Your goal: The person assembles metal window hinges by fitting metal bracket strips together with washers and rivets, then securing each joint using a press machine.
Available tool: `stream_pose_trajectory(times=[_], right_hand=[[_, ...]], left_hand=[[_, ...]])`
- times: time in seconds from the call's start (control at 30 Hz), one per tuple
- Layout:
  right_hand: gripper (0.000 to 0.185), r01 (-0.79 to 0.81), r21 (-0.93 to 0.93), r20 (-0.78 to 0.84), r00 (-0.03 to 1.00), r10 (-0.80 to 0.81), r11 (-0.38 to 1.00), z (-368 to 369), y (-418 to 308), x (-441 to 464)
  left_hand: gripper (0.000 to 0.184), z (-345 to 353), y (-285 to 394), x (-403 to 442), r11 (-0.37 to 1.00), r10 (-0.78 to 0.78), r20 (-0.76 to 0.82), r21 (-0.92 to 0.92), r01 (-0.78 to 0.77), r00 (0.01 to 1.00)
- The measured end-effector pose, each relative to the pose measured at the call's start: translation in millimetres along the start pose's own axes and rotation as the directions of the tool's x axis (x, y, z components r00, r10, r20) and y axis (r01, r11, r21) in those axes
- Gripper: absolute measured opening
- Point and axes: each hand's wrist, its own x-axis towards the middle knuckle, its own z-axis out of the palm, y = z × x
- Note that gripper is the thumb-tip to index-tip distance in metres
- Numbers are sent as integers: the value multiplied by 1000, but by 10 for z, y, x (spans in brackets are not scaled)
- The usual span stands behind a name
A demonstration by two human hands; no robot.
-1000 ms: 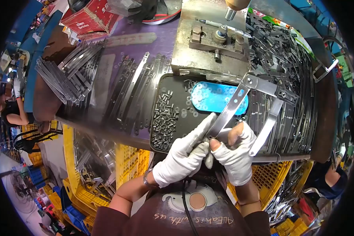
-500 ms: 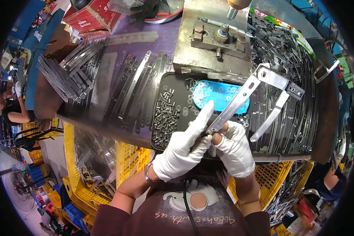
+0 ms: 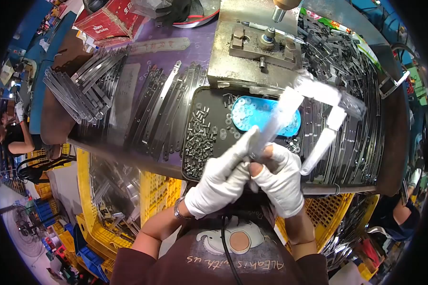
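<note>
A jointed metal linkage [image 3: 283, 107], blurred and shining, reaches from my hands up over the blue dish [image 3: 240, 127] and bends down at the right. My left hand [image 3: 223, 178], in a white glove, is closed round its lower end. Beside it my right hand [image 3: 280, 179], gloved with bare fingertips, pinches at the same end. Whatever small part lies between the fingertips is hidden. Clear washers fill the blue dish, which stands in a black tray [image 3: 189, 137] with many small metal rivets [image 3: 199, 147] at its left.
A steel press block [image 3: 254, 73] stands behind the tray. Metal strips [image 3: 161, 109] lie at the left, with more strips [image 3: 366, 118] at the right. Yellow crates [image 3: 159, 194] are below the table edge. A co-worker [image 3: 19, 137] is at the far left.
The linkage first rose and moved right, then shifted slightly back left and blurred. My hands moved a little with it and still hold its lower end.
</note>
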Motion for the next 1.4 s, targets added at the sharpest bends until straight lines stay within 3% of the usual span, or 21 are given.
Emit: stream_pose_trajectory(times=[0.03, 0.07, 0.1, 0.17, 0.3, 0.4, 0.57, 0.63, 0.73, 0.83, 0.93, 1.0, 1.07, 1.1, 1.13, 1.17, 1.2, 1.23, 1.27, 1.37, 1.4], right_hand=[[15, 257, -270, 59, 966, -250, 928, -36, 32, 19], [24, 112, -319, 37, 994, -105, 941, -103, -41, -24], [23, 177, -653, 28, 977, -210, 736, -209, 41, -17], [17, 221, -852, 180, 975, -130, 474, -318, 102, -94], [11, 224, -880, 210, 974, -81, 418, -220, 224, -114], [6, 283, -851, 222, 957, -187, 442, -174, 170, -79], [12, 377, -440, 39, 915, -402, 815, -29, -73, 91], [12, 416, -549, 87, 891, -445, 725, -61, -19, 120], [12, 386, -425, 24, 909, -416, 819, -65, -54, 141], [20, 431, -447, -1, 876, -482, 784, -81, 12, 130], [27, 530, -762, 178, 725, -666, 373, -116, 76, 82], [25, 524, -793, 201, 706, -679, 310, -138, 22, 79], [18, 504, -825, 210, 693, -690, 255, -170, 26, 65], [13, 492, -674, 164, 827, -538, 551, -328, -32, 28], [12, 391, -661, 88, 888, -452, 640, -543, 103, 42], [11, 42, -824, -274, 842, -464, 565, -636, 145, 6], [18, -113, -954, -235, 859, -454, 279, -896, 282, 73], [21, -253, -941, -309, 913, -265, 224, -1216, 503, 75], [22, -327, -930, -348, 930, -117, 169, -1422, 759, 44], [20, -336, -939, -342, 934, -100, 71, -1407, 1012, 10], [20, -323, -933, -342, 934, -102, 160, -1415, 969, 11]], left_hand=[[47, -31, 66, -32, 920, -348, -3, -195, 341, 937], [42, -78, 80, -26, 858, -415, -70, -362, 365, 907], [38, -124, 46, -21, 887, -381, -188, -350, 301, 905], [36, -298, 96, 10, 899, -360, -220, -339, 275, 906], [34, -344, 139, -30, 871, -412, -174, -364, 331, 894], [31, -309, 131, -40, 960, -281, -217, -66, 273, 935], [26, -165, 51, -85, 977, -32, -74, 208, 47, 997], [25, -114, 117, -102, 985, -123, -127, 108, 136, 984], [25, -77, 166, -90, 981, -156, -110, 102, 167, 982], [25, -41, 156, -60, 983, -103, -123, 137, 120, 987], [36, -78, 146, -57, 949, -312, -85, 19, 315, 946], [36, -65, 142, -44, 927, -374, -74, -39, 372, 924], [40, -62, 143, -28, 862, -494, -36, -154, 483, 869], [40, -71, 158, -22, 862, -493, -36, -152, 483, 869], [39, -93, 186, -14, 853, -501, -44, -196, 484, 864], [38, -116, 203, -10, 841, -509, -53, -242, 483, 859], [34, -130, 129, -15, 861, -476, -128, -269, 432, 870], [35, -170, 90, -17, 880, -440, -156, -272, 389, 884], [35, -180, 119, 18, 884, -444, -152, -238, 403, 883], [36, -134, 174, 171, 886, -449, -155, -207, 415, 880], [36, -129, 185, 189, 884, -452, -149, -204, 420, 880]])
